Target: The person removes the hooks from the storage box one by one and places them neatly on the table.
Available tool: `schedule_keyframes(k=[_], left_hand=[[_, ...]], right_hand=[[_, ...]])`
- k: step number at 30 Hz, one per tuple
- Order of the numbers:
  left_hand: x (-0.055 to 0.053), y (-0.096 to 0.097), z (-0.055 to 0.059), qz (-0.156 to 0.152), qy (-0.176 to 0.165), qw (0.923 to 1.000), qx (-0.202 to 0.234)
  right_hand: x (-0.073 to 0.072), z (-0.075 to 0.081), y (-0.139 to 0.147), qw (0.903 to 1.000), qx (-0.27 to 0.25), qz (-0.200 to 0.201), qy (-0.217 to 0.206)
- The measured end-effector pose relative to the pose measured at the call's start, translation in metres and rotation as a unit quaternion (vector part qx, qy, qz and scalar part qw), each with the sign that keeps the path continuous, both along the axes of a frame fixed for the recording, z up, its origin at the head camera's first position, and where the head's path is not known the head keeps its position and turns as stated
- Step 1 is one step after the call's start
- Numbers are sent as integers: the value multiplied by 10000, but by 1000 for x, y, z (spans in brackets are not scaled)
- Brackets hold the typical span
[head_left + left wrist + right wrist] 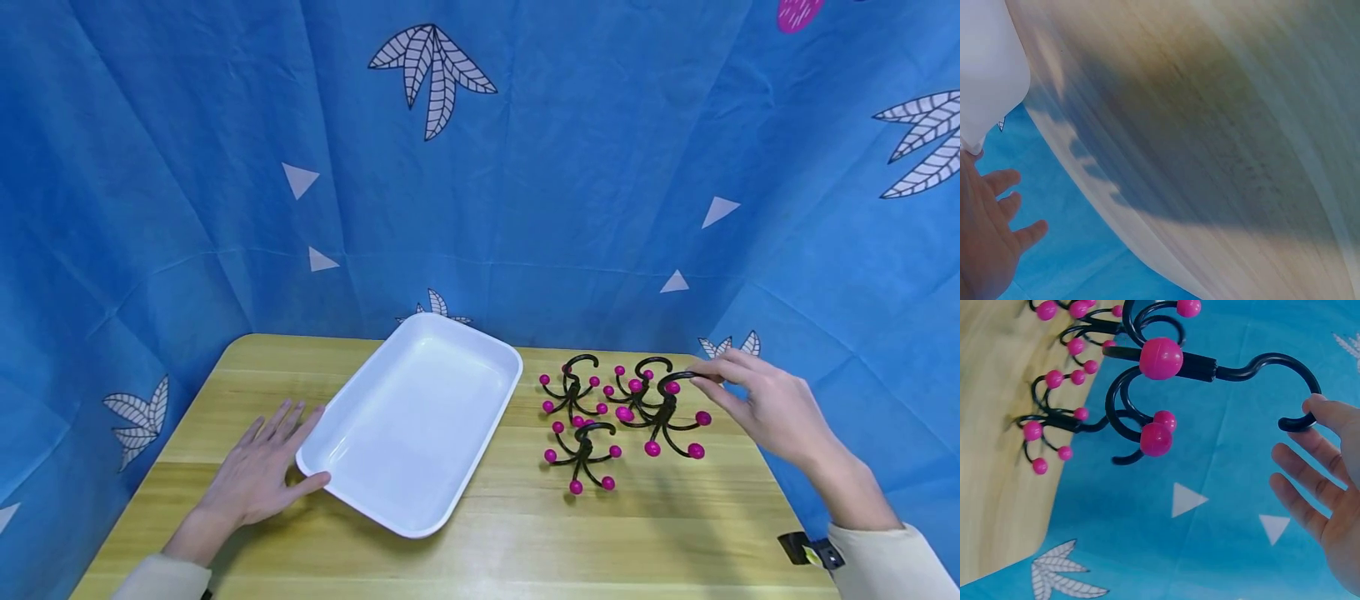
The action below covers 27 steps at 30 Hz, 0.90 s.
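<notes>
My right hand [772, 408] pinches a black multi-arm hanging hook [1197, 365] by its curved end, between thumb and index finger. Pink balls tip its spread arms, and in the head view it overlaps another hook. Three similar hooks stand on the table: one at the back [573, 390], one partly behind the held hook [634, 398], and one nearer the front [585, 452]. My left hand [255, 471] is at the left edge of a white rectangular tray [405, 417], fingers spread and straight, thumb at the rim. Nothing lies in the tray.
A wooden table [510, 533] with rounded corners bears the tray and hooks. Blue patterned cloth [510, 167] hangs behind the table and along both sides. A small black strap with a device [812, 551] sits at the right wrist.
</notes>
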<state>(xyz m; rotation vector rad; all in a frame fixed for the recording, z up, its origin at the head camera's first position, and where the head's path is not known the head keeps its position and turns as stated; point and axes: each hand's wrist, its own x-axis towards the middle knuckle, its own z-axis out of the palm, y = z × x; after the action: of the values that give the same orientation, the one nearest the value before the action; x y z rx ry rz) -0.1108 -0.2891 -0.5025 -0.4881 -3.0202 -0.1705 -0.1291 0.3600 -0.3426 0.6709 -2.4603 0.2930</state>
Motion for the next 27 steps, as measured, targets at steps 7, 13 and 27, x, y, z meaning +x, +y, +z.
schedule_keyframes(k=[7, 13, 27], left_hand=[[0, -1, -1, 24, -22, 10000, 29], [0, -1, -1, 25, -18, 10000, -3], [2, 1, -1, -37, 256, 9996, 57]], right_hand=[[3, -18, 12, 9999, -5, -20, -149], [6, -33, 17, 9996, 41, -23, -279], [16, -65, 27, 9974, -4, -168, -694]])
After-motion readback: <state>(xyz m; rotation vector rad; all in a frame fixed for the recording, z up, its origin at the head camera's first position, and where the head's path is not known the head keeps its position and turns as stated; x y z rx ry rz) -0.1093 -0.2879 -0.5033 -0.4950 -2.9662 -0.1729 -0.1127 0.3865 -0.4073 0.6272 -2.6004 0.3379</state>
